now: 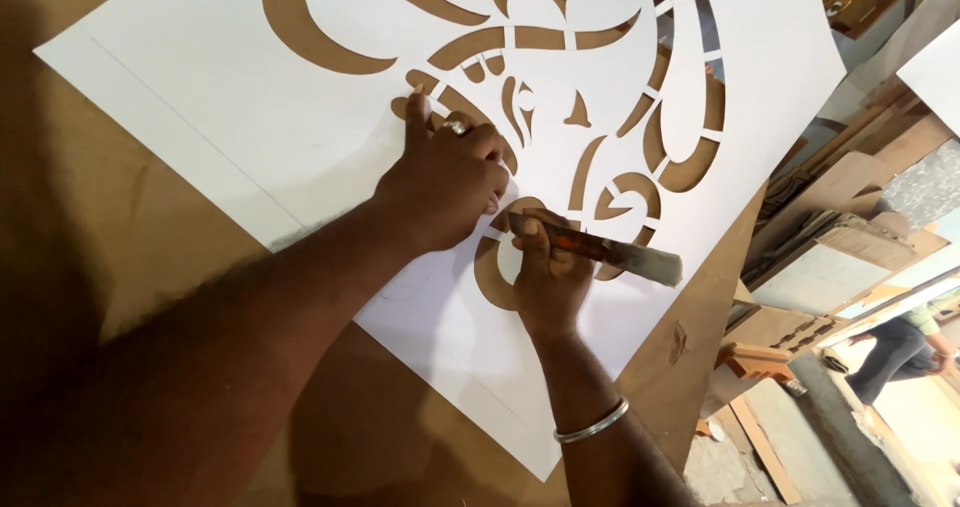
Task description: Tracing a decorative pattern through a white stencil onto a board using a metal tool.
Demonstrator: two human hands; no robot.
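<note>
now right hand [548, 277] grips brush [610, 255] over stencil [200, 117].

stacked wood offcuts [840, 247], person walking [905, 352], plywood tabletop [110, 237]

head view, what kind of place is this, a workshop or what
Most likely a woodworking or craft workshop. The left hand presses on a large white cut-out panel lying on a brown board worktable, the right hand holds a brush, and offcut boards are stacked beside the table.
</note>
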